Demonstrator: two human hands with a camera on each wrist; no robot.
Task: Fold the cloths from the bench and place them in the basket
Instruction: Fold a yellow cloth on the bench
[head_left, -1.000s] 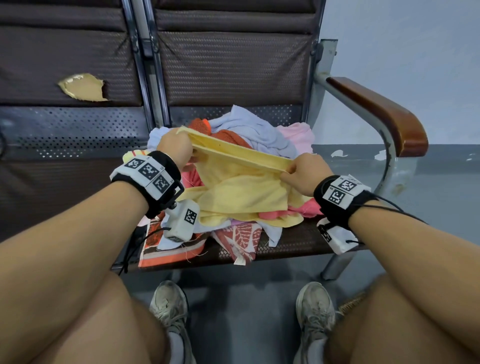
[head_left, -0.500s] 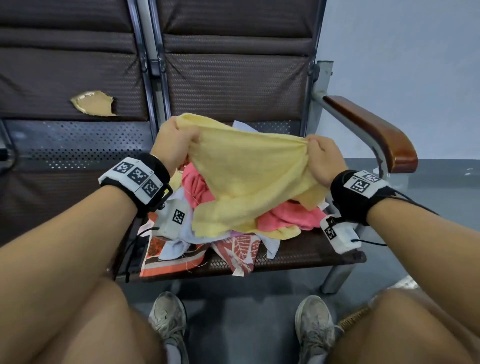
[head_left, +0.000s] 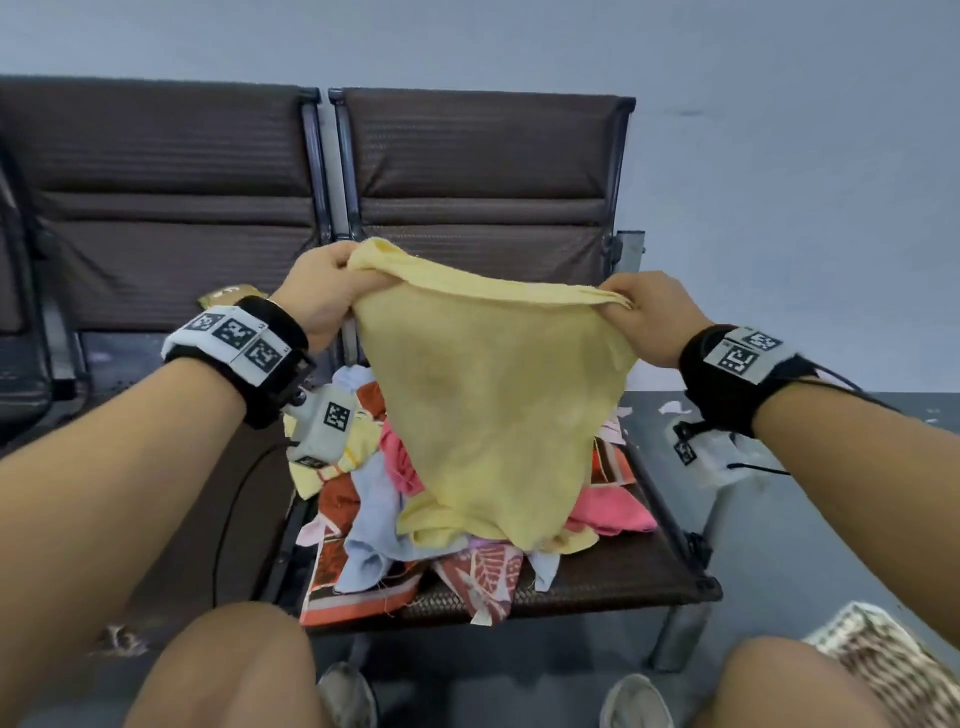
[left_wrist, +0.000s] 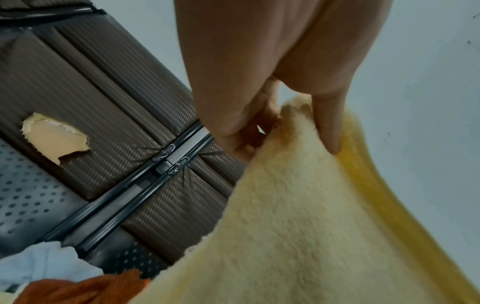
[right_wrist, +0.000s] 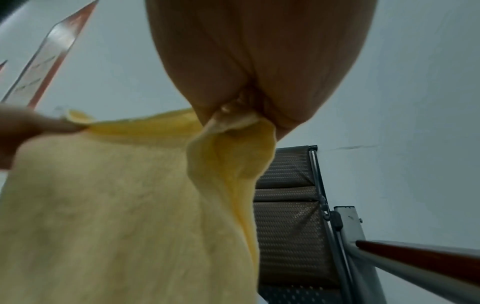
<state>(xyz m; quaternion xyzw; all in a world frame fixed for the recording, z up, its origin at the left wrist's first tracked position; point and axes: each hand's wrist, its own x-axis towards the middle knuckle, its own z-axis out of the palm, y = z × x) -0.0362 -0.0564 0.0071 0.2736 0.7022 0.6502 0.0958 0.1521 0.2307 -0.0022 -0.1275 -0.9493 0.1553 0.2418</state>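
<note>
A yellow cloth (head_left: 488, 415) hangs stretched between both hands above the bench seat (head_left: 623, 577). My left hand (head_left: 324, 291) pinches its upper left corner, and the left wrist view shows fingers (left_wrist: 327, 123) curled over the fuzzy yellow cloth (left_wrist: 298, 226). At the upper right corner my right hand (head_left: 644, 317) grips the cloth, which bunches in the fist (right_wrist: 239, 121) in the right wrist view. The cloth's lower end still touches the pile of mixed cloths (head_left: 374, 514) on the seat. A woven basket (head_left: 893, 665) stands on the floor at lower right.
The bench backrests (head_left: 483, 176) rise behind the cloth, one with a torn patch (left_wrist: 54, 137). A wooden armrest (right_wrist: 428, 261) runs along the right side of the seat. My knees (head_left: 228, 670) and shoes (head_left: 636, 701) are below, on the grey floor.
Both hands have lifted the yellow cloth up off the pile and spread it wider, so it now hangs open between them. The head view has tilted upward.
</note>
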